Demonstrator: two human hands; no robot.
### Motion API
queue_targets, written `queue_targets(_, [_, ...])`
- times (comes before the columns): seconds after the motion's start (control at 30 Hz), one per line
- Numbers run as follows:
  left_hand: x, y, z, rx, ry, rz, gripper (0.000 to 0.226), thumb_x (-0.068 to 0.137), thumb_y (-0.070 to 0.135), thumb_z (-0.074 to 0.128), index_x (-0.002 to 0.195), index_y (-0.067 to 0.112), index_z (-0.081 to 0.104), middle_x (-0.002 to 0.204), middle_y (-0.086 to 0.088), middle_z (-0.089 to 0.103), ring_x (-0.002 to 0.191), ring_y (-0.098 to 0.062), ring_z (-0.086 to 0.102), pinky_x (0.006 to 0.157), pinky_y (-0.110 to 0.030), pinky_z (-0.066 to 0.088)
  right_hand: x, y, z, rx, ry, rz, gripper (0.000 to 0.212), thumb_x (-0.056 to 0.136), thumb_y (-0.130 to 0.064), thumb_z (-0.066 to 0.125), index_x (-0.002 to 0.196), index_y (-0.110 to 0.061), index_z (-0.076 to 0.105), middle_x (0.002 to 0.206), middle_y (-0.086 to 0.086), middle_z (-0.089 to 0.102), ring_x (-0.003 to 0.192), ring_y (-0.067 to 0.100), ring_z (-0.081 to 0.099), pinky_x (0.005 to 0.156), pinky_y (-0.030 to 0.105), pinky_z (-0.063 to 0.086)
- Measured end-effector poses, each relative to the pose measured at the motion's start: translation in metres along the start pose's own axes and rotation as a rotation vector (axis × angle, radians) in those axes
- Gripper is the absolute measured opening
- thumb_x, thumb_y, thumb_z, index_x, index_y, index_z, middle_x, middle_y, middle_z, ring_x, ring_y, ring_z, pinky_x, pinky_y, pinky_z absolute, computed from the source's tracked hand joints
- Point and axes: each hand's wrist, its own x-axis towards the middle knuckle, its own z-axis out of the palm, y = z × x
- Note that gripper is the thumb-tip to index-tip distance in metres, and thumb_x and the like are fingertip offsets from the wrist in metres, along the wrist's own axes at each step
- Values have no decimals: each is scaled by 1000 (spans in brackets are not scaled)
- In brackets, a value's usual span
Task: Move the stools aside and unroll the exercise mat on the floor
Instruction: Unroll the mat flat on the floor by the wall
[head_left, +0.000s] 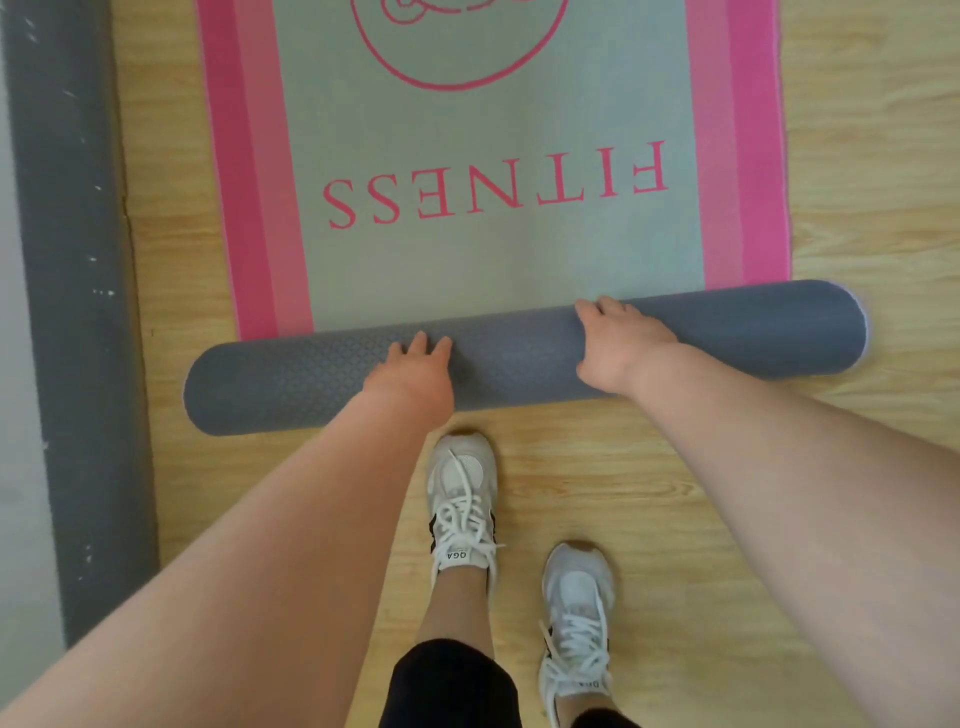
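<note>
Clearly, the unrolling step is in hand: the exercise mat is partly spread on the wooden floor, and its grey roll is pressed by the left hand and right hand, both laid open-palmed, not clasped. Next, the roll must be pushed back toward the feet. No stools are seen.

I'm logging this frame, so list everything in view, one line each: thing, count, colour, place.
exercise mat: 1, grey-green with pink borders and pink FITNESS lettering, flat on the floor ahead
rolled part of mat: 1, grey, across the near end, still rolled
floor: 1, light wood
strip: 1, dark grey, along the left edge
shoes: 2, white with white laces, behind the roll
left hand: 1, on the roll
right hand: 1, on the roll
</note>
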Motion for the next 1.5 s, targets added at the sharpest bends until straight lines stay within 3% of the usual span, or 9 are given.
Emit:
queue_targets(0.1, [-15,12,31,-83,-84,-62,73,97,16,44,153,23,-3,161,-4,-12,147,-32,-5,115,-51,23,-14,6,26,-33,-102,8,80,87,-18,51,154,-18,7,158,7,13,144,27,16,109,44,32])
queue_targets(0.2, [-37,17,56,-105,-83,-84,70,97,16,42,153,25,1,161,-5,-10,147,-30,5,114,-48,27,-34,4,46,-70,-51,4,69,85,-19,52,148,-15,23,147,9,28,136,28,28,98,41,39])
queue_targets(0.37, [-66,19,74,40,81,-102,43,93,20,45,136,18,40,131,-7,49,118,-29,51,82,-38,43,-56,-4,60,-11,120,57,37,89,-18,50,125,-12,56,127,9,52,118,29,51,80,34,42])
queue_targets(0.47, [-67,20,85,23,158,-84,58,92,18,48,146,20,27,148,-7,32,132,-29,35,96,-41,39,-63,0,80,8,184,7,48,88,-20,52,135,-12,44,138,10,41,129,28,37,100,39,38])
queue_targets(0.6, [-74,26,115,-2,-77,-23,72,95,23,48,153,24,4,160,-4,2,144,-34,14,110,-51,31,-81,11,118,-19,-31,-1,70,88,-22,52,151,-18,20,156,7,20,143,26,20,114,42,26])
queue_targets(0.93, [-141,13,215,34,107,95,59,94,14,43,148,20,23,146,-3,33,127,-24,40,93,-39,44,-143,-1,189,44,64,108,43,86,-16,51,128,-13,43,127,10,45,119,29,46,76,36,38])
queue_targets(1.13, [-146,5,240,1,162,57,74,94,10,42,153,27,0,161,2,-4,148,-24,4,110,-41,33,-151,-14,224,12,234,31,57,82,-20,61,133,-12,36,133,11,41,127,30,37,101,38,35])
queue_targets(1.33, [-156,26,280,-108,241,0,72,88,10,46,151,20,13,145,-7,32,128,-27,37,88,-40,45,-170,4,259,-87,86,26,75,85,-17,58,149,-13,18,140,10,37,128,29,38,95,39,39])
queue_targets(1.5, [-171,30,312,-60,401,-38,85,84,5,50,152,20,1,159,-9,2,145,-28,11,110,-39,30,-193,21,287,-207,247,-12,65,81,-10,59,138,-14,28,134,14,35,123,31,35,95,38,35])
